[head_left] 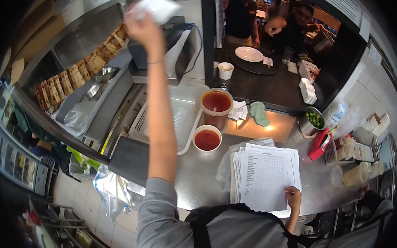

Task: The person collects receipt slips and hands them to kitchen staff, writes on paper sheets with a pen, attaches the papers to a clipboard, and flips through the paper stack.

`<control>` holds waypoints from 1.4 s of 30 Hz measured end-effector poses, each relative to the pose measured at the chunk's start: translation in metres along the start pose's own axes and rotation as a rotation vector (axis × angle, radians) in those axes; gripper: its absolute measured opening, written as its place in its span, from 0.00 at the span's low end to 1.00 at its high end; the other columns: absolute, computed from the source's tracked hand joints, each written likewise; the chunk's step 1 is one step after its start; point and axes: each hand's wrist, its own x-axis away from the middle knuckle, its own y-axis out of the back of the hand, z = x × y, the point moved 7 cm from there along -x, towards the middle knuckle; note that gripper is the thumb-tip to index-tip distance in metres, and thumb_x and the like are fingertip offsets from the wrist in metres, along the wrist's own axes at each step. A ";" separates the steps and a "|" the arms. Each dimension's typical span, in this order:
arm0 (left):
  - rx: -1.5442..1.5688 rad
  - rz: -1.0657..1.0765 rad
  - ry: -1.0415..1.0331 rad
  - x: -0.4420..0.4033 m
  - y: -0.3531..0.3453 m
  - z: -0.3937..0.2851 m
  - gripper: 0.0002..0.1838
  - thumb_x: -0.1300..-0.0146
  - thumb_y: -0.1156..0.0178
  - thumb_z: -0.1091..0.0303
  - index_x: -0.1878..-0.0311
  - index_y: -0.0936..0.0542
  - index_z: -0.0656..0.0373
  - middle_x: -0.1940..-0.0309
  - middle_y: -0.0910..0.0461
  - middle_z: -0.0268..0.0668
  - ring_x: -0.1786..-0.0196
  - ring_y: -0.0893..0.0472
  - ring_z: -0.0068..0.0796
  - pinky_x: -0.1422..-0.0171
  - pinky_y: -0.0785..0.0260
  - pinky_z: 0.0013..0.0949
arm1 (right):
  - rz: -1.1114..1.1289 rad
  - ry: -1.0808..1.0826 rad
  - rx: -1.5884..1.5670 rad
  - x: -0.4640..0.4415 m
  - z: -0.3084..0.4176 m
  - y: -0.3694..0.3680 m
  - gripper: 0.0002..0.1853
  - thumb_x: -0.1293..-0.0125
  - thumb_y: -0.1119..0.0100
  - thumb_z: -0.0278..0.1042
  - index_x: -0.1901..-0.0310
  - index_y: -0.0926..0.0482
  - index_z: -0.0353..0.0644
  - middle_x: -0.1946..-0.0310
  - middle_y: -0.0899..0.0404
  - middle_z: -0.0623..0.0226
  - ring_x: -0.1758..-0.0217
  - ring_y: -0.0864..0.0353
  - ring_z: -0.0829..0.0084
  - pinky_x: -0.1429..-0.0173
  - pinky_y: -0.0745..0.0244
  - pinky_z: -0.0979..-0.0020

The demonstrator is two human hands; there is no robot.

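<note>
My left hand, raised at the upper left near the black receipt printer, is closed on a white paper. Both are blurred by motion, so I cannot tell the paper's exact kind. My right hand is at the lower right edge of a printed table sheet, fingers curled at its margin. This sheet lies on top of a stack of papers on the steel counter. Left of the stack stand a white tub of red sauce and a larger clear container of dark red liquid.
A translucent plastic bin sits beside the sauce. Wooden clips line a rail at left. Beyond the pass window are people, a white plate and a dark tray. Green limes fill a metal pot; a red object stands nearby.
</note>
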 end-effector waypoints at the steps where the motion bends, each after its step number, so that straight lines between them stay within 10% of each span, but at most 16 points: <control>1: -0.107 0.153 0.144 0.026 -0.023 -0.024 0.06 0.41 0.45 0.78 0.61 0.20 0.63 0.72 0.25 0.34 0.67 0.26 0.24 0.63 0.34 0.27 | 0.004 0.003 -0.003 -0.002 -0.001 -0.001 0.12 0.55 0.47 0.15 0.69 0.19 0.38 0.84 0.29 0.69 0.79 0.29 0.79 0.71 0.32 0.77; 4: 0.091 0.389 -0.041 0.118 -0.101 -0.053 0.10 0.43 0.45 0.79 0.59 0.18 0.60 0.76 0.28 0.41 0.72 0.27 0.33 0.67 0.37 0.28 | 0.056 -0.042 0.031 -0.006 -0.006 -0.002 0.12 0.56 0.42 0.16 0.68 0.19 0.39 0.80 0.24 0.69 0.76 0.27 0.80 0.69 0.30 0.76; 9: 0.053 0.715 0.432 0.273 -0.200 -0.003 0.22 0.51 0.52 0.86 0.52 0.22 0.63 0.53 0.23 0.50 0.50 0.23 0.48 0.46 0.32 0.37 | -0.068 0.001 -0.043 0.004 -0.008 0.000 0.10 0.54 0.43 0.17 0.68 0.18 0.39 0.77 0.22 0.66 0.74 0.24 0.77 0.67 0.28 0.75; 16: 0.255 0.860 1.125 0.402 -0.263 0.045 0.25 0.49 0.44 0.77 0.44 0.27 0.68 0.44 0.28 0.50 0.43 0.27 0.39 0.40 0.37 0.31 | -0.153 -0.099 -0.045 0.016 -0.004 0.003 0.11 0.56 0.36 0.20 0.67 0.18 0.41 0.77 0.24 0.66 0.74 0.23 0.75 0.67 0.27 0.74; 25: 0.398 0.868 1.038 0.418 -0.324 0.043 0.31 0.53 0.43 0.74 0.41 0.36 0.64 0.51 0.32 0.43 0.48 0.30 0.41 0.42 0.37 0.38 | -0.077 0.014 -0.077 0.023 0.013 -0.005 0.16 0.57 0.42 0.20 0.65 0.16 0.47 0.77 0.30 0.67 0.76 0.29 0.74 0.70 0.32 0.75; 30: 0.127 0.776 0.745 0.379 -0.333 0.030 0.13 0.67 0.49 0.79 0.71 0.32 0.64 0.69 0.29 0.50 0.59 0.29 0.53 0.57 0.38 0.49 | 0.049 0.037 -0.052 0.019 0.021 -0.007 0.17 0.58 0.44 0.19 0.64 0.16 0.46 0.75 0.27 0.68 0.79 0.34 0.79 0.74 0.38 0.77; 34: 0.085 0.881 0.673 0.349 -0.327 0.014 0.25 0.57 0.46 0.75 0.51 0.29 0.70 0.47 0.32 0.53 0.42 0.32 0.53 0.37 0.38 0.39 | 0.049 0.194 -0.072 0.014 -0.002 -0.013 0.18 0.58 0.45 0.18 0.64 0.16 0.45 0.74 0.27 0.67 0.79 0.34 0.77 0.74 0.37 0.75; 35: 0.077 0.917 0.692 0.348 -0.329 0.016 0.26 0.56 0.45 0.75 0.49 0.31 0.71 0.45 0.33 0.53 0.41 0.32 0.53 0.36 0.39 0.40 | 0.214 0.057 -0.035 0.020 0.004 -0.013 0.14 0.42 0.43 0.30 0.54 0.20 0.42 0.57 0.20 0.58 0.59 0.22 0.65 0.58 0.28 0.67; 42: 0.011 1.033 0.615 0.343 -0.327 0.020 0.26 0.57 0.45 0.74 0.49 0.29 0.72 0.43 0.34 0.56 0.41 0.31 0.53 0.37 0.38 0.41 | 0.057 0.157 -0.005 0.017 0.009 -0.003 0.10 0.47 0.38 0.25 0.61 0.18 0.41 0.64 0.19 0.58 0.65 0.22 0.66 0.61 0.28 0.69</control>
